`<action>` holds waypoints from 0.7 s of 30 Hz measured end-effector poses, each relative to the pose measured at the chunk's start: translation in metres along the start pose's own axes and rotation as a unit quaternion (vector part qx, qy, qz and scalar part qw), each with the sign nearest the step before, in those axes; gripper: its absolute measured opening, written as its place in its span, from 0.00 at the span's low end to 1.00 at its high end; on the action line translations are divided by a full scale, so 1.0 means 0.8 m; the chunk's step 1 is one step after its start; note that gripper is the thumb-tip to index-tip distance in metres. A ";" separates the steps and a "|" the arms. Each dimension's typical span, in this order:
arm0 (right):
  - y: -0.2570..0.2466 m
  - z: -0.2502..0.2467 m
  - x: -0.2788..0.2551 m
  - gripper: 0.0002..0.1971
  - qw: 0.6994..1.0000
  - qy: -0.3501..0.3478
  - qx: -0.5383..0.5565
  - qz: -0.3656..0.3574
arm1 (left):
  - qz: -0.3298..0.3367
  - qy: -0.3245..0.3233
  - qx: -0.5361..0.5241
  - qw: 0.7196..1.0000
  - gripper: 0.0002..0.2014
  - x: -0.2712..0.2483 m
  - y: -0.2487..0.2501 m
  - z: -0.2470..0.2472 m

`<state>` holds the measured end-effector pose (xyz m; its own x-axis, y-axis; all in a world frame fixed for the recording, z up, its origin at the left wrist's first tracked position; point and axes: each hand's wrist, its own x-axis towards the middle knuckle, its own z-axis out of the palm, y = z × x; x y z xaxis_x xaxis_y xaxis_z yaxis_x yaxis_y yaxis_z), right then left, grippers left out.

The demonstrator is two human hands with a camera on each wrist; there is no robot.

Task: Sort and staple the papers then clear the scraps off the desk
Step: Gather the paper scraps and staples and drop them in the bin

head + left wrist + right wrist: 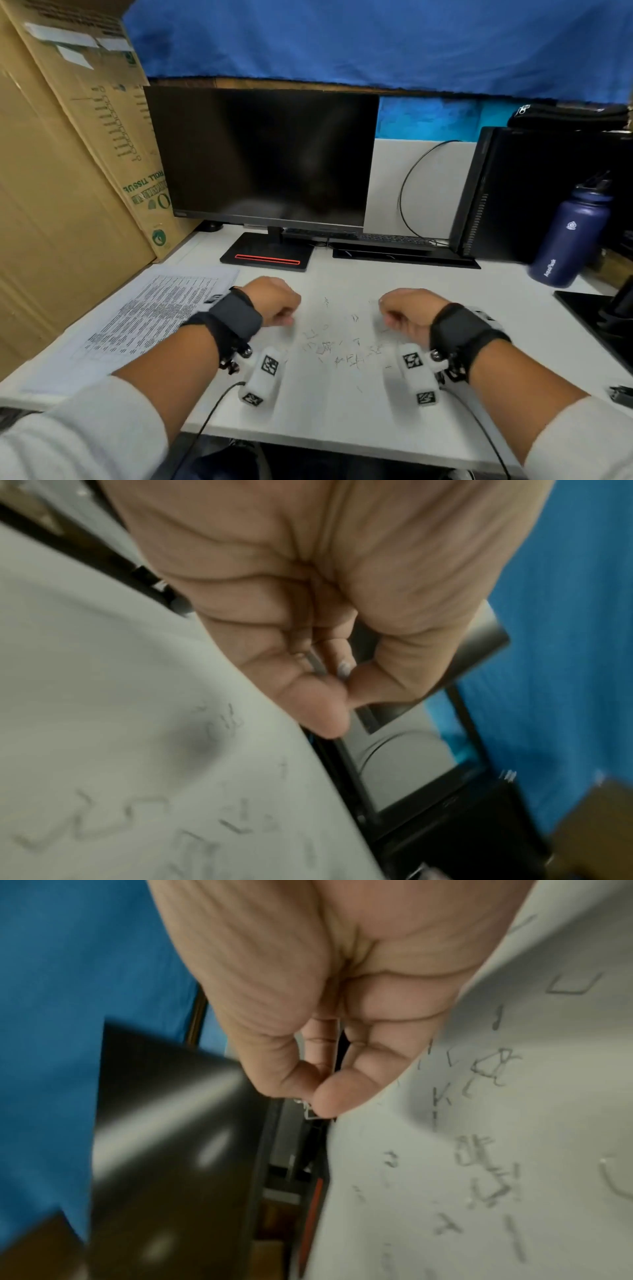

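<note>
Metal staples point(342, 349) between two curled hands, left hand point(274, 301) and right hand point(407, 313) each pinching some.

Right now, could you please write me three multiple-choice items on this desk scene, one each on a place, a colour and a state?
1. Where do the papers lie?
A. left of the left hand
B. on the keyboard
C. under the bottle

2. What colour is the bottle?
A. red
B. dark blue
C. white

3. How is the monitor?
A. showing a document
B. lying face down
C. dark

Answers: 1 A, the printed sheets lie on the desk beyond the left wrist; 2 B, its body is navy; 3 C, the upright screen is black.
</note>
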<state>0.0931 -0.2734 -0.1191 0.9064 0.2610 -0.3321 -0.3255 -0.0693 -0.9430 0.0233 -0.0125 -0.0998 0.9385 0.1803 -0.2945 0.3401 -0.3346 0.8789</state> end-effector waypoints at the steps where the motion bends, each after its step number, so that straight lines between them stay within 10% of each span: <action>1: -0.001 -0.010 -0.009 0.08 0.996 -0.003 0.089 0.015 | 0.000 -0.012 -0.123 0.992 0.05 -0.008 -0.002 -0.007; 6: 0.014 -0.033 -0.074 0.06 0.965 -0.081 0.238 0.075 | -0.010 -0.065 -0.439 0.896 0.08 -0.060 -0.018 -0.019; 16: 0.128 -0.011 -0.202 0.07 0.909 -0.322 0.144 0.221 | -0.118 -0.330 -0.592 0.726 0.16 -0.176 -0.127 0.085; 21: 0.222 -0.011 -0.172 0.08 0.918 -0.246 0.084 0.300 | -0.223 -0.285 -0.579 0.730 0.17 -0.172 -0.189 0.143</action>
<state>-0.0867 -0.3301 -0.2410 0.3326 0.6306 -0.7012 -0.8003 -0.2046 -0.5636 -0.1508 -0.0925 -0.2352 0.7348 -0.4928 -0.4661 0.6505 0.7068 0.2781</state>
